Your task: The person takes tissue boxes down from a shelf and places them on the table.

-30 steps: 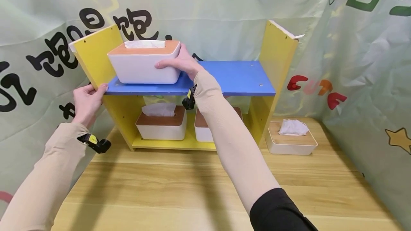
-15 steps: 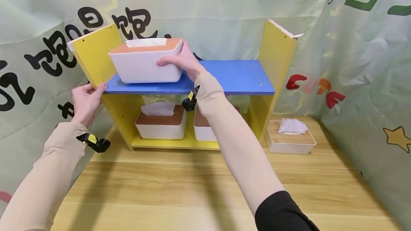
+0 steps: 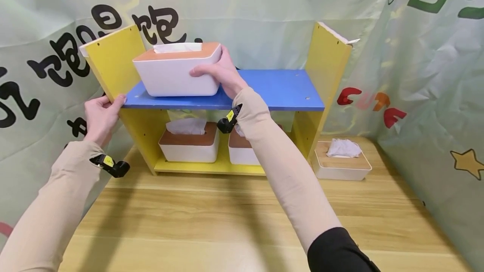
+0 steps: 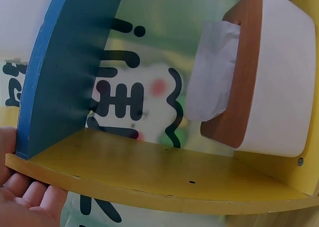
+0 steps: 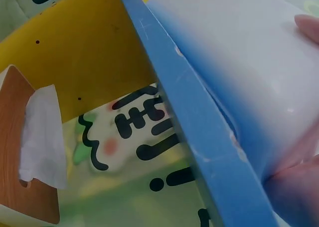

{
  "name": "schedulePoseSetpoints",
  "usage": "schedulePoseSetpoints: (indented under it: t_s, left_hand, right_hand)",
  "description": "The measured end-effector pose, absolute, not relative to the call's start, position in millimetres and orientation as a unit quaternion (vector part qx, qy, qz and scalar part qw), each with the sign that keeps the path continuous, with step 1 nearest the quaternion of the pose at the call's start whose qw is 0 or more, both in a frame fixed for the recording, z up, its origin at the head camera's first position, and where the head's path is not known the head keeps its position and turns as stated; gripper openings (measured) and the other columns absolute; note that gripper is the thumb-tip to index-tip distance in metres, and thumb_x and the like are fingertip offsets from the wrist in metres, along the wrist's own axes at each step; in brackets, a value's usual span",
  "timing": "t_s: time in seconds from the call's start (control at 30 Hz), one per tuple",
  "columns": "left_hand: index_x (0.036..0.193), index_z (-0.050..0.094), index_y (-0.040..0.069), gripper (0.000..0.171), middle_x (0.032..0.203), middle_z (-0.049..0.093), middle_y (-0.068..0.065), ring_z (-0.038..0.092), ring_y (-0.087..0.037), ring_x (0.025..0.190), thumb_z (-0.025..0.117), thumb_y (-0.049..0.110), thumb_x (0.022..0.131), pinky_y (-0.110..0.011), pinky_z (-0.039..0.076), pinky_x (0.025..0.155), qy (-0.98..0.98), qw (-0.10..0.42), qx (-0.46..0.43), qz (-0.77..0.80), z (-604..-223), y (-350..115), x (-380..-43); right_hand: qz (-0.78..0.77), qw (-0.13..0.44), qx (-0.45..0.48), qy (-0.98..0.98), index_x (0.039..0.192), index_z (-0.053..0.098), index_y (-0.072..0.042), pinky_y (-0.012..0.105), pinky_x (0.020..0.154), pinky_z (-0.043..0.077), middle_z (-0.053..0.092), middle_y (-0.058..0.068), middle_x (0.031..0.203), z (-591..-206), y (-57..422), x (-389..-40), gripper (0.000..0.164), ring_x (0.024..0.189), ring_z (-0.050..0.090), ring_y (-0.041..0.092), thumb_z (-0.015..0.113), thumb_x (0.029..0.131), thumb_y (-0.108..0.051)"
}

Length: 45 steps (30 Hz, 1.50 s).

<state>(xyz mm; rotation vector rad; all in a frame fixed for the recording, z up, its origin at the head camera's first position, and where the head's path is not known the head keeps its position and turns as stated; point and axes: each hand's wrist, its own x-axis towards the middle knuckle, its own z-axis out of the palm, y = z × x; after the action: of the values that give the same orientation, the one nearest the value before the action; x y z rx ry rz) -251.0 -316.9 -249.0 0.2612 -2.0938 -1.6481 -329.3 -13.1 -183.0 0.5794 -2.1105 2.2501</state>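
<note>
In the head view my right hand [image 3: 223, 72] grips the right end of a white tissue box [image 3: 177, 77] with a wooden lid, thumb on the front face. The box is over the left half of the blue upper shelf board [image 3: 276, 89]. My left hand [image 3: 102, 116] holds the left yellow side panel [image 3: 117, 60] of the shelf unit where it meets the blue board. In the left wrist view, the fingers [image 4: 52, 199] of that hand curl around the panel's outer side. My right thumb [image 5: 306, 27] lies on the white box wall in the right wrist view.
On the yellow lower shelf stand a tissue box [image 3: 189, 146] at left and another tissue box [image 3: 242, 150], partly hidden by my right forearm. A further tissue box [image 3: 342, 163] sits on the wooden table [image 3: 181, 221], right of the unit. A printed cloth [image 3: 264, 7] hangs behind.
My right hand has shifted the tissue box a little to the right along the blue board, away from the left panel. The left hand keeps its hold.
</note>
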Motion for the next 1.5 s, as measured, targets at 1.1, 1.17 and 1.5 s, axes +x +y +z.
schedulePoseSetpoints:
  t_s: [1.1,1.17,1.5]
  left_hand:
    - [0.082,0.063,0.037,0.015,0.06,0.063,0.03,0.059,0.009,0.063,0.068,0.03,0.094,-0.011,0.045,0.059,-0.779,0.226,0.101,-0.576,-252,-317,-251]
    - [0.081,0.063,0.037,0.016,0.06,0.063,0.03,0.059,0.01,0.063,0.068,0.03,0.094,-0.011,0.045,0.059,-0.779,0.227,0.099,-0.575,-252,-316,-251]
    - [0.083,0.063,0.036,0.014,0.06,0.063,0.029,0.059,0.009,0.063,0.068,0.03,0.094,-0.01,0.045,0.059,-0.775,0.226,0.102,-0.581,-251,-317,-251]
  right_hand:
    - [0.764,0.004,0.218,-0.607,0.129,0.042,-0.016,0.035,0.088,0.057,0.057,0.006,0.121,-180,8,-302,0.077,0.107,0.062,0.022,0.083,0.066,0.0]
    - [0.766,0.004,0.219,-0.604,0.13,0.042,-0.016,0.036,0.088,0.057,0.057,0.005,0.122,-180,10,-298,0.077,0.107,0.061,0.022,0.083,0.067,0.0]
    - [0.771,0.011,0.249,-0.586,0.131,0.043,-0.015,0.038,0.09,0.054,0.056,0.005,0.122,-182,21,-279,0.076,0.109,0.059,0.023,0.08,0.067,0.002]
